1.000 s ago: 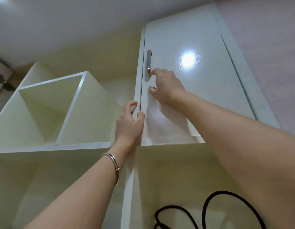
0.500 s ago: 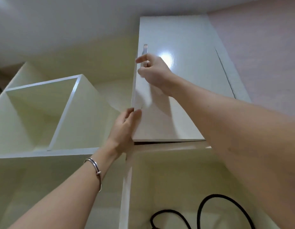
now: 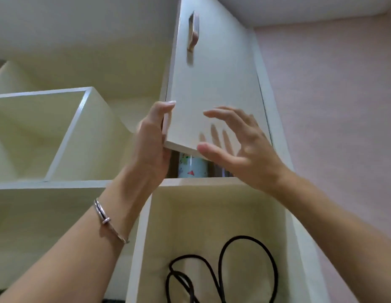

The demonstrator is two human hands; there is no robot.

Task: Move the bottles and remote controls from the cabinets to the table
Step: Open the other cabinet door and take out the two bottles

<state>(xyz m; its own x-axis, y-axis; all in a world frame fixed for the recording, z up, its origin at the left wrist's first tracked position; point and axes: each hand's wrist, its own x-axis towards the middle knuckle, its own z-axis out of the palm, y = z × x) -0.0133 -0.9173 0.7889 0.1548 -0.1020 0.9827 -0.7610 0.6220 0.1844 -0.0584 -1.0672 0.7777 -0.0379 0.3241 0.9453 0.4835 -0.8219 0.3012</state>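
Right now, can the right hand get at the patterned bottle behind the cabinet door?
Probably not yet. The cabinet door is only ajar, covering most of the patterned bottle. The right hand hovers open outside; the left hand grips the door's edge.

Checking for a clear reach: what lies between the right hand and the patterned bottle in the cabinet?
In the head view, the white cabinet door, partly open, overlaps the pale patterned bottle in front of the right hand.
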